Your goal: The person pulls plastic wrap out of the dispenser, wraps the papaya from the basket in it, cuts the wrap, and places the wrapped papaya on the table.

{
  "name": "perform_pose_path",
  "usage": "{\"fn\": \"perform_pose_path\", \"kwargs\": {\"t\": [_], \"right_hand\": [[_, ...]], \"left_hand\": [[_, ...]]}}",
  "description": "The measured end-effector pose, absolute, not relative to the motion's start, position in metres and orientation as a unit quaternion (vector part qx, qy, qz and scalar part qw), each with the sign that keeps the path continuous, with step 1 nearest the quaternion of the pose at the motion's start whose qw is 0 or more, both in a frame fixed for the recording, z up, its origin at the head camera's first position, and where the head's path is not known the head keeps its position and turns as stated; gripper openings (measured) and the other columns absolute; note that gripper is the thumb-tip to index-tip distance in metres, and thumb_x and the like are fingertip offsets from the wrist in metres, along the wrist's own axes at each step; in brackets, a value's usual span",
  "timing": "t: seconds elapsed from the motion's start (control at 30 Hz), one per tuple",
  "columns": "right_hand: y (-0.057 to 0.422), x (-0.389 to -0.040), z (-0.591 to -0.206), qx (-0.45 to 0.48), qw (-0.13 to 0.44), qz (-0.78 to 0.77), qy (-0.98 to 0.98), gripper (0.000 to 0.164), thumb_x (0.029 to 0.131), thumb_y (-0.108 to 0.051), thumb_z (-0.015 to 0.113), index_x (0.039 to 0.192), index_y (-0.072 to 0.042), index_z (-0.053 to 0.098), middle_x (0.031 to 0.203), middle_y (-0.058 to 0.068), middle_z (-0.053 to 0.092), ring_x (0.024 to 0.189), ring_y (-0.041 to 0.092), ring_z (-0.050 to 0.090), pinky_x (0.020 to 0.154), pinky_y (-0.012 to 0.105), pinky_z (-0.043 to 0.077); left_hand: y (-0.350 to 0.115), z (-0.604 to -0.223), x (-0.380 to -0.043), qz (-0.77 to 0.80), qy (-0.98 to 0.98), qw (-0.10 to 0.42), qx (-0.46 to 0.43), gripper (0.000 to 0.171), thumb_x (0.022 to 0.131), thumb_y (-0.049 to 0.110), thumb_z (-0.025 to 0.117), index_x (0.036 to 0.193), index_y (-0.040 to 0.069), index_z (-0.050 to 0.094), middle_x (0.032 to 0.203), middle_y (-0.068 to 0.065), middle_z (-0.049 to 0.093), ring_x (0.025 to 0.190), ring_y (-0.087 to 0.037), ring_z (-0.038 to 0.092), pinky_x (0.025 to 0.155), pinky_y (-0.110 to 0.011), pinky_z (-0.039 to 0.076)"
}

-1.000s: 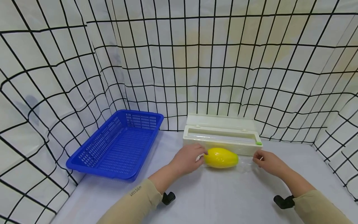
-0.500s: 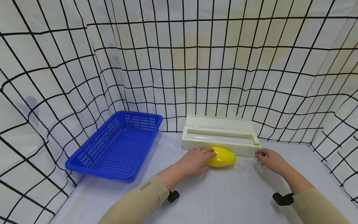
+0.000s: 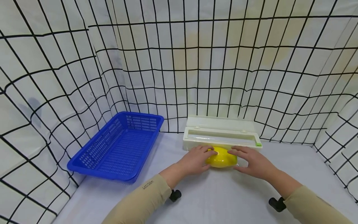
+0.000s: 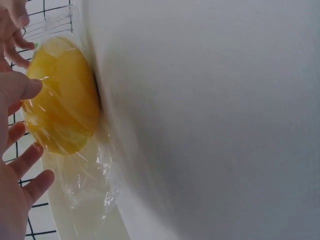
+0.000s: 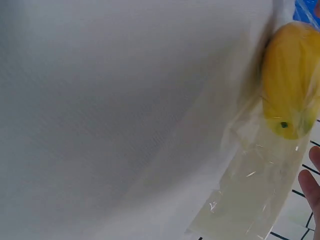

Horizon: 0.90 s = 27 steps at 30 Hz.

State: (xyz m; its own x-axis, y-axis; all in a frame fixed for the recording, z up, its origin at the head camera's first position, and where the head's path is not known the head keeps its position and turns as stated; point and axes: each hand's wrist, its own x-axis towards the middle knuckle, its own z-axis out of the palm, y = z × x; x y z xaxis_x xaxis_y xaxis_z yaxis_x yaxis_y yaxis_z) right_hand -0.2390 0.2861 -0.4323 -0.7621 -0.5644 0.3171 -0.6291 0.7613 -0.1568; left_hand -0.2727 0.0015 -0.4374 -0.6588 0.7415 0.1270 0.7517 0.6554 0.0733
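A glossy yellow oval fruit [image 3: 222,158], melon-like with a greenish end, lies on the white cloth, covered by clear plastic film [image 4: 92,185]. Loose film trails past both ends in the left wrist view. My left hand [image 3: 193,160] cups the fruit's left end, its fingertips resting lightly on top. Around the right end, my right hand [image 3: 255,163] is spread with thumb and fingers apart. Whether the right fingertips touch the film cannot be told. Right behind the fruit stands a long white film dispenser box [image 3: 190,143], lid raised, a roll inside.
A blue perforated plastic basket [image 3: 100,172] stands at the left. Black wire grid panels [image 3: 198,67] backed by white sheets enclose the back and sides. A green tab [image 3: 258,144] sits at the dispenser's right end.
My right hand has moved left from the loose film to the fruit's right end. The left hand has shifted from the film at the left end onto the fruit.
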Motion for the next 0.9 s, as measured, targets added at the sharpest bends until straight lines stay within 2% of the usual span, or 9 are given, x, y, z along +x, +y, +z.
{"fn": "perform_pose_path", "kwargs": {"t": [0.17,0.4,0.67,0.9], "right_hand": [[0.279,-0.250,-0.441,0.374,0.147,0.086,-0.911,0.071,0.072,-0.037,0.089,0.136,-0.027,0.060,0.139,0.008,0.057,0.118,0.032,0.059,0.095,0.051,0.050],[0.272,-0.257,-0.448,0.381,0.141,0.057,-0.912,0.079,0.071,-0.041,0.089,0.141,-0.026,0.056,0.137,0.011,0.056,0.116,0.033,0.059,0.095,0.051,0.050],[0.269,-0.260,-0.450,0.370,0.137,0.059,-0.917,0.068,0.076,-0.026,0.088,0.136,-0.023,0.057,0.135,0.010,0.058,0.111,0.031,0.062,0.093,0.047,0.052],[0.268,-0.259,-0.450,0.349,0.122,0.077,-0.926,0.066,0.078,-0.025,0.086,0.137,-0.023,0.057,0.137,0.007,0.057,0.112,0.030,0.062,0.093,0.045,0.053]], "left_hand": [[0.002,-0.439,-0.275,-0.060,-0.910,0.040,-0.409,0.054,0.095,0.035,0.065,0.145,0.025,0.048,0.147,0.003,0.046,0.136,-0.020,0.041,0.110,-0.040,0.038],[0.000,-0.444,-0.281,-0.055,-0.915,0.037,-0.398,0.061,0.093,0.035,0.067,0.149,0.023,0.044,0.151,0.003,0.043,0.139,-0.019,0.038,0.114,-0.040,0.032],[-0.001,-0.444,-0.285,-0.066,-0.913,0.033,-0.401,0.061,0.092,0.035,0.070,0.148,0.028,0.045,0.147,0.003,0.045,0.136,-0.019,0.040,0.114,-0.040,0.031],[-0.002,-0.443,-0.286,-0.070,-0.911,0.027,-0.406,0.067,0.090,0.038,0.072,0.149,0.028,0.043,0.147,0.002,0.044,0.136,-0.019,0.040,0.115,-0.040,0.031]]}}
